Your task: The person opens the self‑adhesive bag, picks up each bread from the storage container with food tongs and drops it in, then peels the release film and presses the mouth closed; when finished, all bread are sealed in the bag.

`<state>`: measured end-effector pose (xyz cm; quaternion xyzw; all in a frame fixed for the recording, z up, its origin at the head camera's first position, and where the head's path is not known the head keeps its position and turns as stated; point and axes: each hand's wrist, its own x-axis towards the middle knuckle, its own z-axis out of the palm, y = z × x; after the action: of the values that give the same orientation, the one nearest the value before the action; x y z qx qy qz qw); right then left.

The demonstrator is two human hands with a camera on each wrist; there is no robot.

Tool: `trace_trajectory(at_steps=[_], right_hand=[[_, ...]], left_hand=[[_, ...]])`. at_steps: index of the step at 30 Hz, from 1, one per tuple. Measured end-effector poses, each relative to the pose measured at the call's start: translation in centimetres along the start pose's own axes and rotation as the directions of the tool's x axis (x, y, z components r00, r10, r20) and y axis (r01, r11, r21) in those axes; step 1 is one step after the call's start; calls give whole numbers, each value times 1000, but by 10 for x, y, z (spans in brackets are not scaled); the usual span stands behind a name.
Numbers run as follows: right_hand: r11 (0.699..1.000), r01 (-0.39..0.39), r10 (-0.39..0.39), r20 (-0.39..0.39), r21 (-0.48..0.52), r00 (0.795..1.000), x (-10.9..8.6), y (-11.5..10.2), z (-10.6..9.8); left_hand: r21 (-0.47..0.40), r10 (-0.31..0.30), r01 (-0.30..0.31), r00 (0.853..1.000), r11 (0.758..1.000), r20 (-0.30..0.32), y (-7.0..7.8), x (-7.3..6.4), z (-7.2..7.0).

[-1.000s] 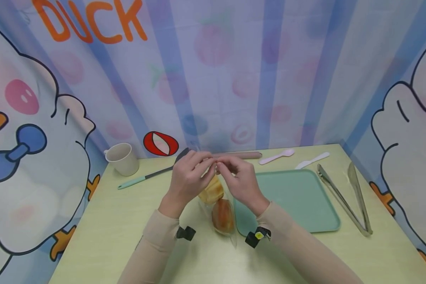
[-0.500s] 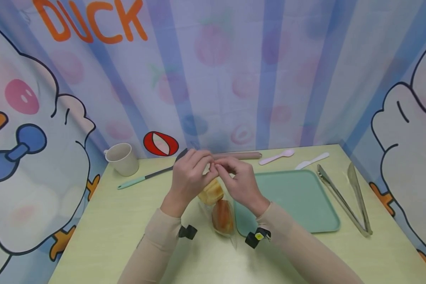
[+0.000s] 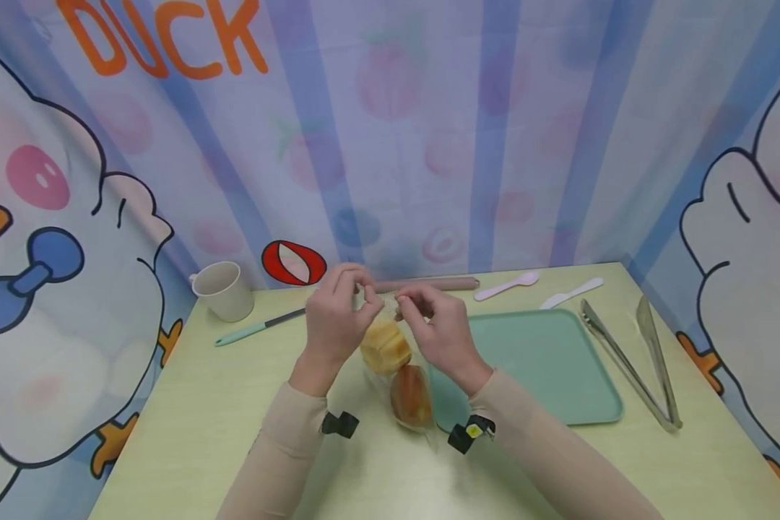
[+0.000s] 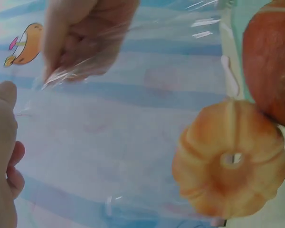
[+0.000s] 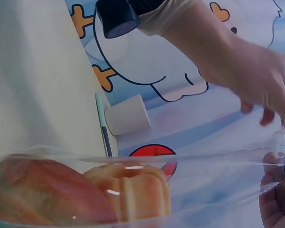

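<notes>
A clear plastic bag [image 5: 218, 171] holds two pieces of bread. One is a golden, fluted ring-shaped bread [image 4: 209, 171], and the other a reddish-brown oblong bun [image 3: 411, 397] at the near end. Above the far end of the bag, my right hand [image 3: 437, 328] pinches the plastic between thumb and fingers. My left hand [image 3: 338, 321] is to its left, thumb and forefinger brought together at the bag's edge. A gap separates the two hands. Stretched film shows at the right fingertips in the left wrist view.
A green tray [image 3: 533, 368] lies right of the bag, with metal tongs [image 3: 656, 361] beyond it. Behind are a pink spoon [image 3: 510, 287], a pale knife [image 3: 572, 294] and a pinkish rod [image 3: 429, 284]. A mug [image 3: 224, 292] and a green-handled utensil [image 3: 250, 332] lie left.
The two hands were fingertip to fingertip at the bag's end. My left hand has moved left, away from the right, uncovering more of the ring-shaped bread. My right hand is nearly unmoved.
</notes>
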<state>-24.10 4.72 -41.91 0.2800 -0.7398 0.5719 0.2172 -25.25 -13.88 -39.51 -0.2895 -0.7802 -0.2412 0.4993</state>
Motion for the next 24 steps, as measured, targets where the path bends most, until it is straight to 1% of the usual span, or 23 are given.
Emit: trace_trajectory(at_steps=[1, 2, 3, 5, 6, 7, 8, 9, 10, 12, 14, 16, 18, 21, 24], right_hand=[[1000, -25, 25, -10, 7, 1000, 0, 2, -1], [999, -50, 50, -22, 16, 999, 0, 3, -3], [997, -73, 74, -34, 22, 997, 0, 5, -4], [994, -106, 107, -49, 35, 993, 2, 7, -7], [992, -117, 119, -50, 37, 992, 3, 7, -8], [991, -125, 127, -48, 43, 991, 3, 7, -9], [990, -130, 132, -45, 46, 990, 3, 7, -9], [990, -133, 135, -43, 48, 990, 4, 6, -10], [989, -135, 137, -40, 52, 990, 4, 6, -10], [989, -140, 142, -37, 55, 989, 4, 5, -10], [988, -141, 143, -38, 58, 989, 4, 5, -10], [988, -144, 147, -42, 63, 988, 3, 5, -9], [987, -147, 150, -43, 66, 988, 3, 5, -9], [987, -148, 151, -41, 70, 988, 2, 5, -9], [987, -143, 146, -35, 67, 989, 2, 4, -9]], left_hand=[[-52, -45, 45, 999, 998, -11, -2, 0, -1], [-118, -91, 88, 996, 989, -15, -4, -1, -3], [-193, -129, 124, 992, 973, -12, -6, -1, -5], [-334, -190, 187, 981, 924, 25, -10, -1, -8], [-383, -207, 209, 977, 900, 46, -11, -2, -9], [-415, -216, 225, 974, 882, 71, -12, -3, -11], [-432, -216, 233, 972, 871, 90, -13, -3, -12], [-432, -210, 234, 972, 871, 104, -15, -4, -14], [-420, -200, 229, 973, 878, 113, -16, -5, -15], [-385, -169, 202, 978, 901, 119, -19, -7, -17], [-340, -122, 153, 986, 928, 111, -21, -7, -19], [-313, -74, 100, 993, 945, 95, -23, -8, -21], [-286, -40, 58, 997, 957, 68, -24, -8, -24], [-256, -25, 30, 999, 966, 21, -26, -10, -26], [-218, -15, 14, 1000, 976, -3, -28, -11, -28]])
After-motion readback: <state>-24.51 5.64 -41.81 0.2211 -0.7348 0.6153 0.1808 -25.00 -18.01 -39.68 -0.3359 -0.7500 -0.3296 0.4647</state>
